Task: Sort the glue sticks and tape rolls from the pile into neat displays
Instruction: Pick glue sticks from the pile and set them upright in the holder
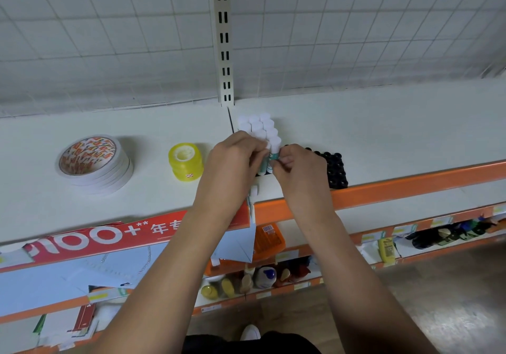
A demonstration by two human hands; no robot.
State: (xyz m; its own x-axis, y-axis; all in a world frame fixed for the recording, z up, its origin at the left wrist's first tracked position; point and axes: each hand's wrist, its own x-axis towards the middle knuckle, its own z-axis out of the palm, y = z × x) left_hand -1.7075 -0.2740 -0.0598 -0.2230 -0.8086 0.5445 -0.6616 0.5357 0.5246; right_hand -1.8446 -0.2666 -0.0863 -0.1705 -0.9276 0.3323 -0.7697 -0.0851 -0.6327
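Glue sticks [258, 127], white-capped: stood upright in tight slanted rows on the white shelf [383, 134], just right of the seam below the slotted post [224, 38], running from far toward near. Front glue sticks [274, 152], teal-labelled, at the near end of that block: gripped from both sides, by the left hand [232, 159] with fingers curled round them from the left, and by the right hand [295, 167] with thumb and fingertips pinched on them from the right; contact of bases with shelf hidden behind the fingers, not determinable. Black-capped block [335, 170]: sat just right of the right hand, near the orange shelf edge [410, 186]. Yellow tape roll [186, 162]: lay flat to the left, apart from the hands. Stack of white tape rolls [94, 160]: lay farther left, well apart, printed core upward. Step judged in hand: squaring the newest sticks into the glue display, tape already set to its own side. Next move judged to call for pressing the pair flush against the row behind, caps level, then loosening both grips slowly so as not to topple the neighbours.
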